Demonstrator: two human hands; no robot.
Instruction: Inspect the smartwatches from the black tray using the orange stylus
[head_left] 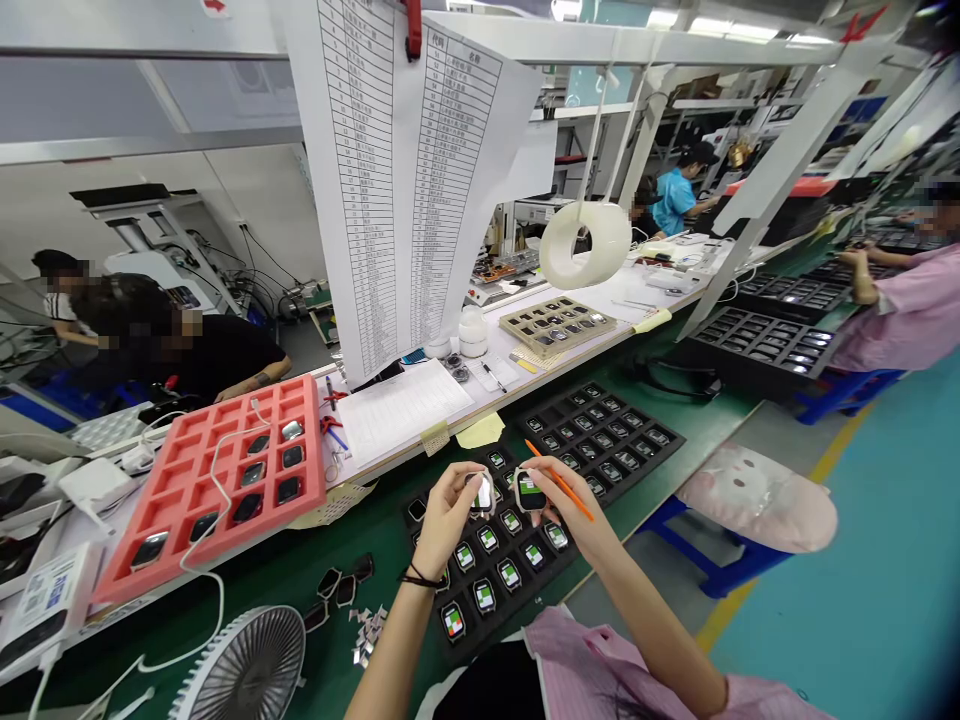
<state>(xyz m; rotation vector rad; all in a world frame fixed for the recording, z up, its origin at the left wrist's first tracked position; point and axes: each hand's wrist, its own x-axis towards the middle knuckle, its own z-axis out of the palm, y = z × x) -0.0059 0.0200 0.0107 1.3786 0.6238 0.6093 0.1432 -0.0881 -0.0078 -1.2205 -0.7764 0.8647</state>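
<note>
My left hand (448,515) is closed around a smartwatch body (482,492), held up over a black tray (431,590) of watch bodies with lit screens. My right hand (564,508) pinches a second watch body (530,490) with a green-lit screen and also keeps an orange pen (561,481) between its fingers. The two watches sit side by side, almost touching, above the tray. A black hair tie rings my left wrist.
A second black tray (600,435) of watches lies to the right. A red tray (217,480) with a few watches sits left, a white fan (244,665) in front. Hanging paper lists (405,170), a tape roll (585,245), a pink stool (757,495). Other people work at neighbouring benches.
</note>
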